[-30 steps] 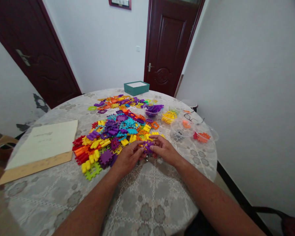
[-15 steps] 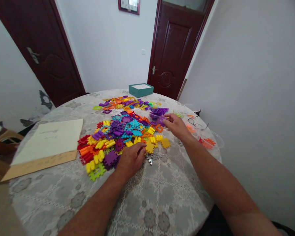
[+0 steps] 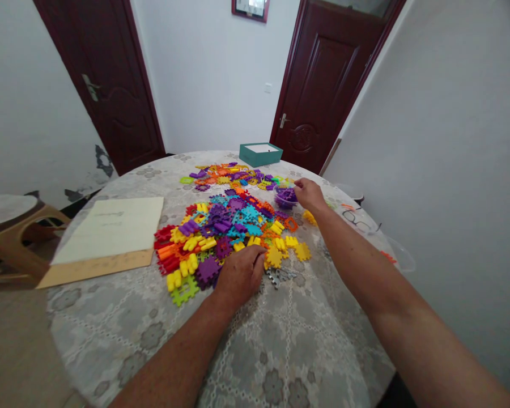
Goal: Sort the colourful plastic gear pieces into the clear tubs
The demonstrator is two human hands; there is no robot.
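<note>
My left hand (image 3: 241, 274) rests at the near edge of a pile of toothed plastic building tiles (image 3: 250, 215), fingers curled and pressed together. Their tips lie beside a yellow tile (image 3: 274, 256), and what they hold, if anything, is hidden. Farther off, my right hand (image 3: 309, 194) reaches to the right side of a clear bowl (image 3: 285, 204) of purple pieces. Its fingers are closed near the rim; whether they grip the bowl or a piece cannot be made out. Below that hand lies another yellow piece (image 3: 309, 217). Grey tiles (image 3: 276, 276) sit just right of my left hand.
A second heap of mixed pieces (image 3: 229, 174) spreads behind, before a green box (image 3: 260, 155). To the left lies a pale sheet with a drawing (image 3: 110, 226). Eyeglasses (image 3: 357, 221) and a clear container (image 3: 402, 255) are at the right. A stool (image 3: 21, 232) stands left of the table.
My right hand has moved farther away, from beside purple pieces in front of the bowl to the bowl's right side. My left hand stays put. The view has turned slightly left.
</note>
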